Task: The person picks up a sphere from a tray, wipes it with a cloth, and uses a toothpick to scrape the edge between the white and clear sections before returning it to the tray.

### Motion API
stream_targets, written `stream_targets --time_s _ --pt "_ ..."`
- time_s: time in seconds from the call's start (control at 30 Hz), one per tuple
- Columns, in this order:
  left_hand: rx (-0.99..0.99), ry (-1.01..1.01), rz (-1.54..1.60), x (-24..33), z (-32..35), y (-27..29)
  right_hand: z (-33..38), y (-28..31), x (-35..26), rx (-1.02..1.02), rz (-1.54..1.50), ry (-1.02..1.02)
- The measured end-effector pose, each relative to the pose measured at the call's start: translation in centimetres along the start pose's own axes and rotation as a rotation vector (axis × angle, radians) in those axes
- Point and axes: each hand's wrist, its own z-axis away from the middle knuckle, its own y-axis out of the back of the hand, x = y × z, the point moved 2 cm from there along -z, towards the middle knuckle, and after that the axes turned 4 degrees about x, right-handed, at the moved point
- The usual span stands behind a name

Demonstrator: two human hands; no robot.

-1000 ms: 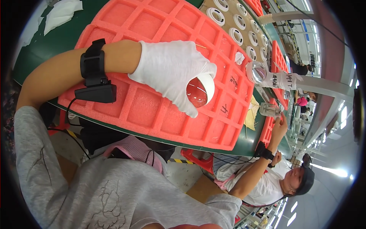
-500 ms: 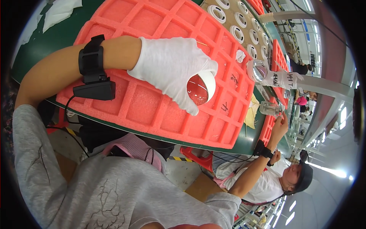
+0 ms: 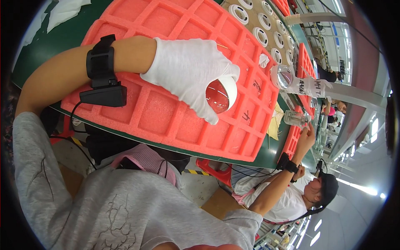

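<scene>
Left hand (image 3: 189, 77), white glove, is closed around a round white-rimmed lens (image 3: 221, 95), fingers wrapped over the rim, clear face tilted toward the camera. Lens is held just above the red foam tray (image 3: 166, 112), over its right-hand cells, not seated in any pocket. Black wrist strap (image 3: 100, 62) sits on that forearm, with a black box (image 3: 104, 95) hanging from it against the tray. Right hand is out of view. Tray lies on the green table (image 3: 46, 46). Beyond it, a tan board with white rings (image 3: 260, 31). Co-worker's hand (image 3: 306, 139) reaches for what looks like a clear glass piece (image 3: 295, 118), hard to tell this close to the rim.
</scene>
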Motion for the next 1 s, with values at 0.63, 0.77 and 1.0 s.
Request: stream_targets --time_s 0.63,0.77,1.0 --pt "0.105 -0.05 0.027 -0.3 0.8 -0.8 3.4 1.0 -15.7 -0.449 -1.963 -0.855" --pt "0.041 -0.017 0.062 -0.7 0.3 -0.8 5.5 0.0 -27.2 -0.606 -1.742 -0.702" --pt "-0.091 0.047 0.153 -1.6 0.0 -0.8 6.8 0.6 -35.8 -0.606 -1.174 0.265"
